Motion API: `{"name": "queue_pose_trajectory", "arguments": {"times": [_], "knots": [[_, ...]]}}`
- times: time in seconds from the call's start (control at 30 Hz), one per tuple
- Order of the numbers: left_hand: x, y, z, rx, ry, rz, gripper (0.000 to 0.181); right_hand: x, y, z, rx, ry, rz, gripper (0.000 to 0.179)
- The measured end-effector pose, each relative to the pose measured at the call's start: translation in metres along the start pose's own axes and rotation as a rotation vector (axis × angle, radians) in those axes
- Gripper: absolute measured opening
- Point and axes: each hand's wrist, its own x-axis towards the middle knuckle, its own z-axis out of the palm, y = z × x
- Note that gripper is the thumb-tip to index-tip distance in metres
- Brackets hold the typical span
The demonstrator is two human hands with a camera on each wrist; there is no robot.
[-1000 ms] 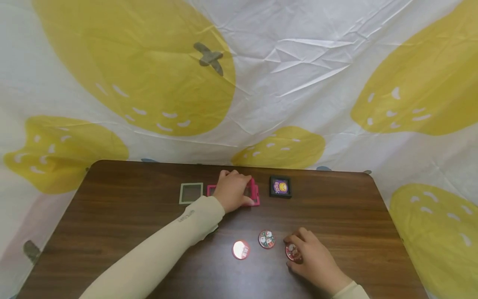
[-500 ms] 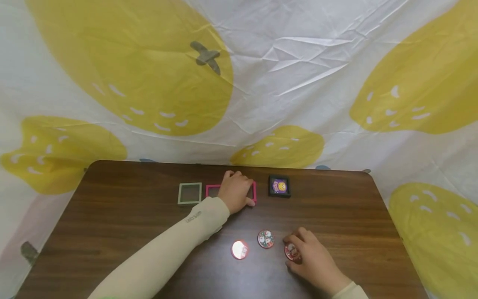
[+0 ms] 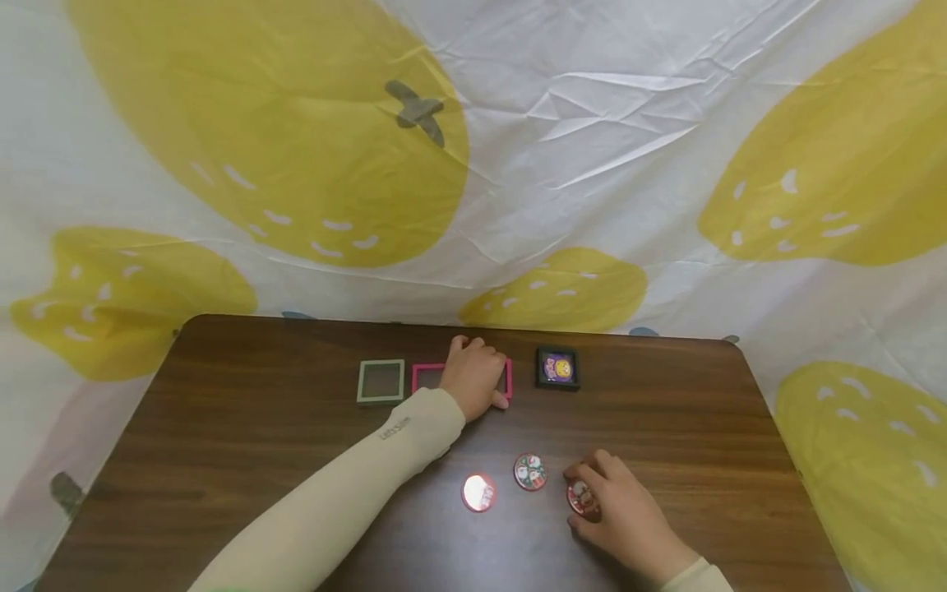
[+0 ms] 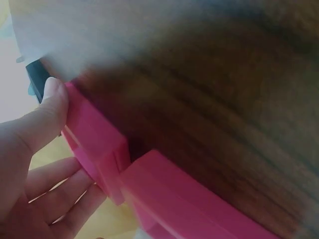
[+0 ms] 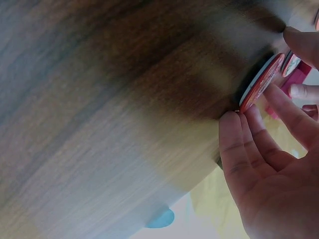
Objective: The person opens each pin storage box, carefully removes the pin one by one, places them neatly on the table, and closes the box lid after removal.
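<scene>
In the head view my left hand is over two pink square frames at the back of the table. Its thumb and fingers grip the right-hand pink frame, whose right edge shows past the knuckles. The left-hand pink frame stands close beside it, with a narrow gap between. Near the front right, my right hand rests around a round red badge lying on the wood. Fingertips meet the badge's rim in the right wrist view, while the thumb stays a little apart from it.
A pale green frame lies left of the pink ones, and a black frame with a purple and yellow picture lies right. Two more round badges, one patterned and one glaring with light, lie mid-table. A lemon-print cloth hangs behind.
One second ago a pink piece stood raised under the left hand; now the frame lies flat, and that hand has shifted slightly right. The right hand and the badges keep their places.
</scene>
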Motion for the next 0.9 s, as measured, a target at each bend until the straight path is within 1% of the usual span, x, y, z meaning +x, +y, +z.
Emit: {"name": "queue_pose_trajectory", "arguments": {"times": [0.13,0.2,0.33,0.5,0.57,0.77,0.9], "knots": [[0.002,0.004,0.0,0.016,-0.025,0.005,0.072,-0.001,0.0,-0.001,-0.002,-0.016,0.027,0.057],[0.002,0.004,0.0,0.019,-0.025,-0.001,0.073,-0.001,0.0,-0.001,-0.004,-0.021,0.037,0.057],[0.001,0.004,0.002,0.016,-0.015,-0.009,0.074,0.0,0.0,-0.001,-0.004,-0.02,0.041,0.056],[-0.003,0.002,0.007,0.006,0.018,0.005,0.074,-0.001,0.0,0.0,-0.004,-0.005,0.027,0.057],[-0.005,0.002,0.009,-0.004,0.028,0.01,0.073,-0.001,0.0,0.001,-0.007,-0.011,0.031,0.057],[-0.008,0.003,0.009,-0.03,0.024,0.011,0.073,-0.001,0.0,0.0,-0.003,-0.044,0.06,0.057],[-0.008,0.003,0.008,-0.032,0.018,0.003,0.075,-0.001,-0.001,0.0,-0.003,-0.045,0.05,0.057]]}}
